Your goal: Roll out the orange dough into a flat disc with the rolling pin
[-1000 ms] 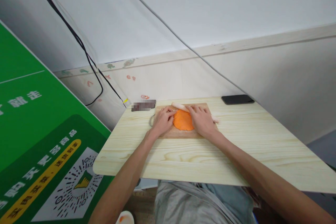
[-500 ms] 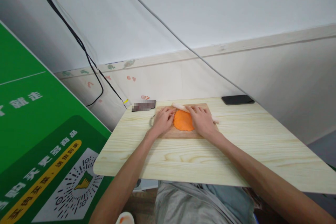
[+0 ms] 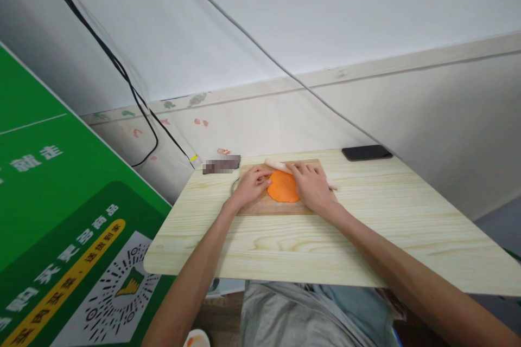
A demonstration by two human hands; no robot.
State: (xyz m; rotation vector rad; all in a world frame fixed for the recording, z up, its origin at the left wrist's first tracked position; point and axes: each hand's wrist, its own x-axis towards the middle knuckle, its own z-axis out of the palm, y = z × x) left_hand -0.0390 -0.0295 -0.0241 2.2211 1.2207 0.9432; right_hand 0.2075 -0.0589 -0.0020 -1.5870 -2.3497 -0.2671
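Fingers of the left hand (image 3: 249,191) are bent, their tips at the left margin of the flattened orange dough-like sheet (image 3: 283,190); whether they pinch that margin or only rest against it cannot be told. Fingers of the right hand (image 3: 314,187) lie fairly close together, draped over a pale rolling pin (image 3: 274,165); whether they close round its underside is hidden. The pin runs aslant, from the sheet's far left side to the right edge of the wooden board (image 3: 266,209), with both ends showing beyond the hand. The sheet lies flat and roughly round on the board, between the two hands, its right part covered by the right hand. For good rolling, pressure is best kept light and level along the pin, since a hand set towards one end would probably thin that side more; the left fingertips would serve best steadying or turning the sheet by its edge, without denting it, and well clear of the pin's path. A small turn between strokes should help keep the outline round. The board, with a metal ring (image 3: 233,187) at its left side, rests on a pale wood-grained table (image 3: 285,246); a dark phone (image 3: 367,153) lies beyond, at the far right.
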